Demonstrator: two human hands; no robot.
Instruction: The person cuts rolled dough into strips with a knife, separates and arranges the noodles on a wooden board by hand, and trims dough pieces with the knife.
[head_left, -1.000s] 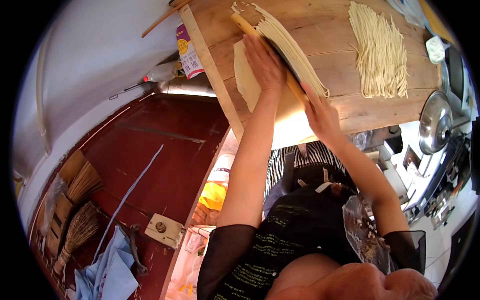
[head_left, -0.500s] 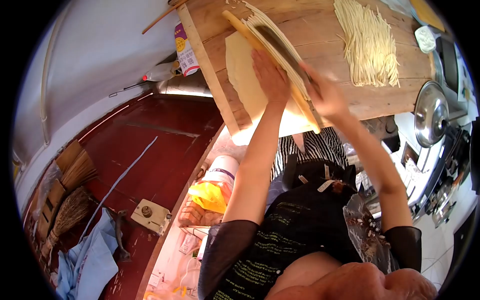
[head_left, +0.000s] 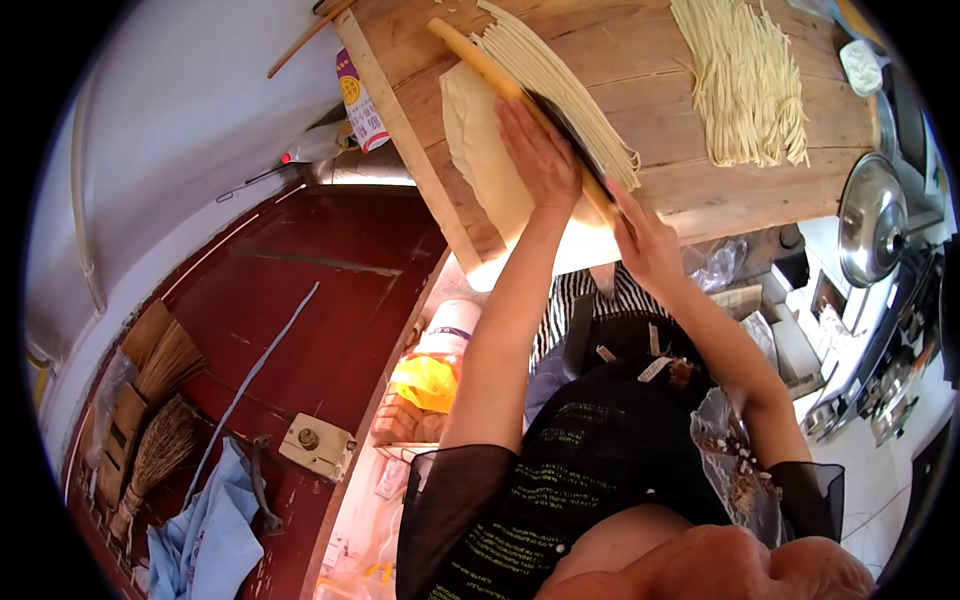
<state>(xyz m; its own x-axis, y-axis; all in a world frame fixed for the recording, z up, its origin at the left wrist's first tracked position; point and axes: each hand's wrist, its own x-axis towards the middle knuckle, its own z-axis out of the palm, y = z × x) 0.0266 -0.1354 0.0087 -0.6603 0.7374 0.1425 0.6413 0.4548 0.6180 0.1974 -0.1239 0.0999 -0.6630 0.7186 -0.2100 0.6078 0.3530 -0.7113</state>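
Against the pin [head_left: 470,56], my left hand [head_left: 542,158] presses flat, fingers extended; right hand [head_left: 645,238] clasps the knife [head_left: 568,132] just right of the pin. Dough [head_left: 468,125], left of the pin, looks soft, easily torn: palm it, don't pinch. Knife likely stiff: handle only.

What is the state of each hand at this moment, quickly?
Left hand: open, resting on the pin.
Right hand: closed, holding the knife.
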